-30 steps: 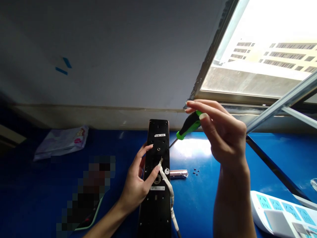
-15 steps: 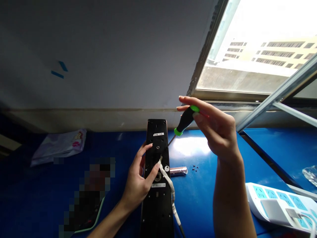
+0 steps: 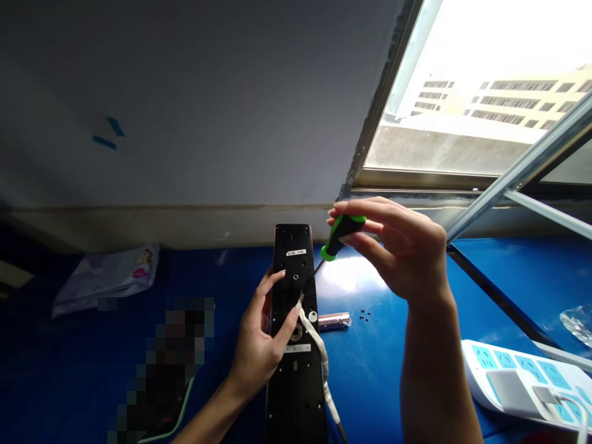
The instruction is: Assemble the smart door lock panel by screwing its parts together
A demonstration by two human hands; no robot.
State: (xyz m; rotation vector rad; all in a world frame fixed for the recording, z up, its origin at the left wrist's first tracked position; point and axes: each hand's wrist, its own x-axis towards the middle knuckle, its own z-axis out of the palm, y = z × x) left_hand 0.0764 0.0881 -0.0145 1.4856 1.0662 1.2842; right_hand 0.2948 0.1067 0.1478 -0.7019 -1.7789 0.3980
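A long black panel (image 3: 296,382) with screw holes and a "CE 16" label stands in front of me. My left hand (image 3: 266,327) grips it from the left side, its thumb pressing on the end of a white-wrapped cable (image 3: 318,345) that runs down the face. In my right hand (image 3: 393,240) is a screwdriver (image 3: 342,236) with a black and green handle, held between thumb and fingers. Its shaft slants down left to the panel's right part, near the cable end; the tip is hard to make out against the black.
Several small screws (image 3: 365,315) lie on the blue table right of a shiny pinkish wrapped bar (image 3: 335,321). A white power strip (image 3: 476,382) with a plugged-in adapter sits at lower right, below a metal frame (image 3: 497,188). At left are a plastic packet (image 3: 106,277) and a pixelated object (image 3: 171,364).
My right hand has dropped slightly and its fingers have shifted over the screwdriver's handle, which now leans lower. The left hand keeps its hold on the panel.
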